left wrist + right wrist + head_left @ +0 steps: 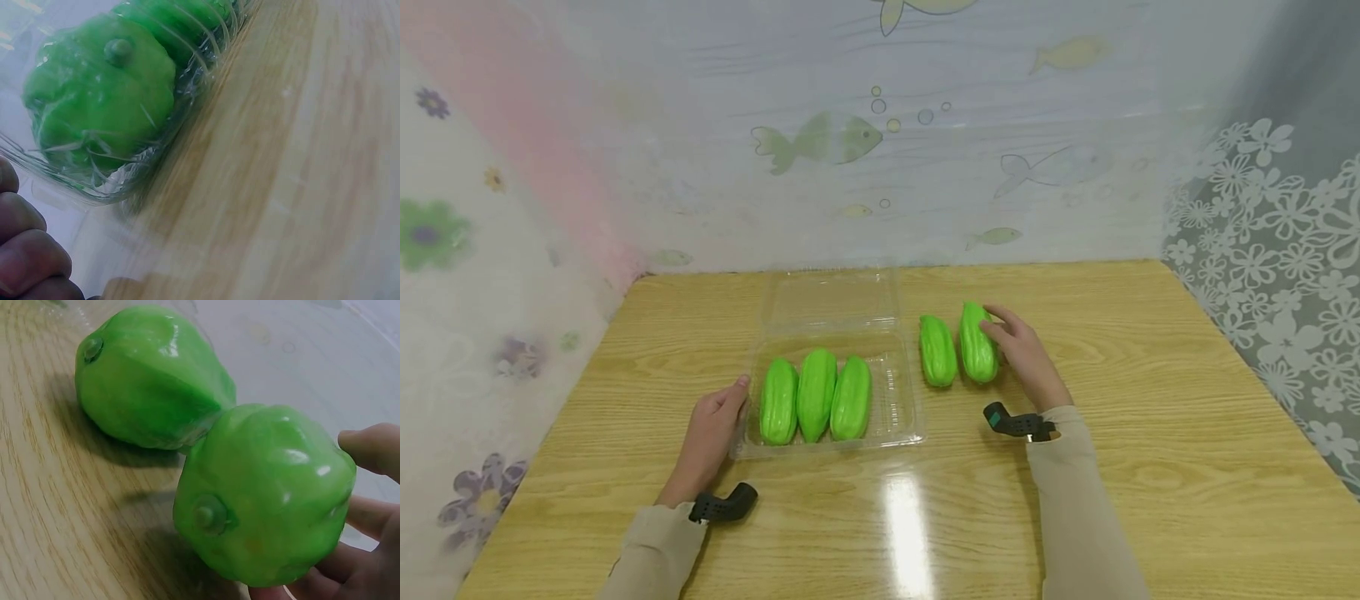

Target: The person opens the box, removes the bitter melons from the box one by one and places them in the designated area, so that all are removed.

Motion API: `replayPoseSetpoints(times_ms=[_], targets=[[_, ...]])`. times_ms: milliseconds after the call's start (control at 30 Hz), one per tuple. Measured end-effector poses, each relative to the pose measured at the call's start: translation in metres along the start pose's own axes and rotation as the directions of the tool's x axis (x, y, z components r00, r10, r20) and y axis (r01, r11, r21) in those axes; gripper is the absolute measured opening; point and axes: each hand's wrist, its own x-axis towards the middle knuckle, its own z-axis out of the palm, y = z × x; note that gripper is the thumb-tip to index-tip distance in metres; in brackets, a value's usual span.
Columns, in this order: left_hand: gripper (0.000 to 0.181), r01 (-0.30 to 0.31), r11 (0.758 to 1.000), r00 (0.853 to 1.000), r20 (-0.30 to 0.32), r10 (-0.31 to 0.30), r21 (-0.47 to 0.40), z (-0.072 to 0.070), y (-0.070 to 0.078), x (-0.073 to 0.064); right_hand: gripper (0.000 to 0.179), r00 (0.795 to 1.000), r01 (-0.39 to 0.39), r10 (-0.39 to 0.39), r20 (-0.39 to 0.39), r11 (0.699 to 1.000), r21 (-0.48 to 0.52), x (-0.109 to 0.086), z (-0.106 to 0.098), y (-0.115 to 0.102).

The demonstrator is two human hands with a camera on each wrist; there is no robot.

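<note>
head bright | table (970, 500) glare | wrist views dimmer, left blurred

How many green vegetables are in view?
5. The clear container holds a left one, a middle one and a right one; beyond its right side are an inner one and an outer one, which the right hand touches. None seems hidden.

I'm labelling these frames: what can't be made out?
Right hand: some fingertips, right wrist view, hidden behind the green vegetable it holds.
Left hand: most of it, left wrist view, cut off by the left and bottom edges.
Farther vegetable in the clear container: left wrist view, cut off by the top edge, partly behind the nearer vegetable.
Right sleeve: head view, cut by bottom edge.
</note>
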Motion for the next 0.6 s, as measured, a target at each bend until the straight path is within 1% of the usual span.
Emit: replayPoseSetpoints(times_ms=[233,433,600], targets=[[0.062,0.003,1.0,1.0,0.002,-0.003,-0.008,0.0007,-0.0005,0.0005,0.059,1.0,-0.02,0.02,0.004,1.0,-0.019,0.0028,0.0023,0.0048],[0.062,0.004,1.0,1.0,0.003,-0.004,-0.004,-0.0001,-0.0005,-0.0002,0.059,1.0,-0.031,0.031,0.003,0.99,-0.141,0.0053,0.005,0.0064],[0.061,-0.012,1.0,1.0,0.005,0.012,-0.017,-0.0001,-0.0013,0.0008,0.06,1.0,-0.028,0.026,-0.01,0.978,-0.206,0.006,0.0066,0.005]])
